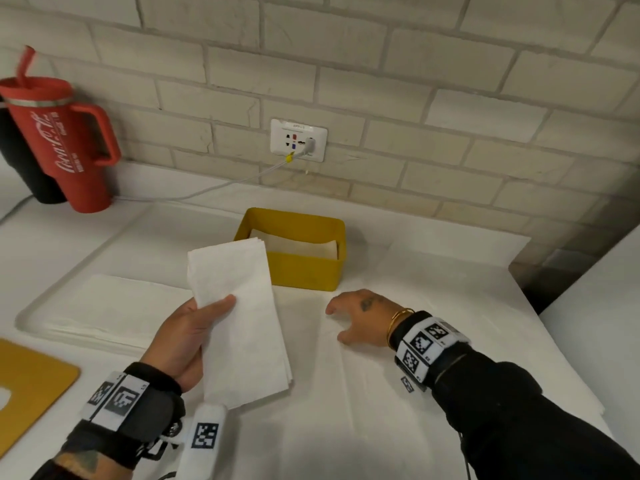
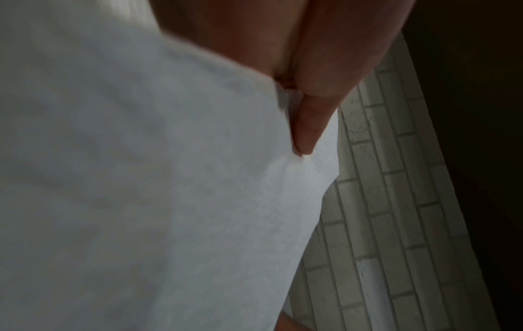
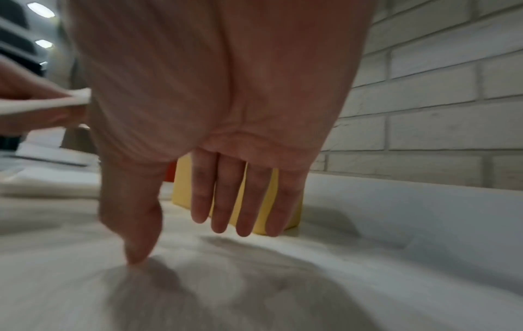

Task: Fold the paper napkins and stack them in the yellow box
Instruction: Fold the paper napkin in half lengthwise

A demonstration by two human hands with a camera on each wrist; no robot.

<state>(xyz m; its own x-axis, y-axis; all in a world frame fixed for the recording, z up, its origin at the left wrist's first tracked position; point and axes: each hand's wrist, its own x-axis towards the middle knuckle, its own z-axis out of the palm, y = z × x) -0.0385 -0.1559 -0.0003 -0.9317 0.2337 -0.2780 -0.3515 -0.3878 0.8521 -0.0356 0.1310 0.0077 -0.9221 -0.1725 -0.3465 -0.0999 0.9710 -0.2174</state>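
A white table [image 1: 450, 306] runs along a pale brick wall [image 1: 450, 98]. On it, at the left, lies a flat stack of unfolded napkins [image 1: 114, 306]; a red tumbler [image 1: 65, 143] stands at the far left by the wall. The yellow box [image 1: 304, 271] sits at the middle of the table near the wall, with folded napkins [image 1: 298, 245] already inside. The left hand [image 1: 188, 337] holds a folded napkin [image 1: 242, 323] above the table, just in front of the box, thumb on top and fingers beneath. The right hand [image 1: 360, 317] holds nothing, fingers straight and spread; its thumb tip touches the table surface right of the napkin.
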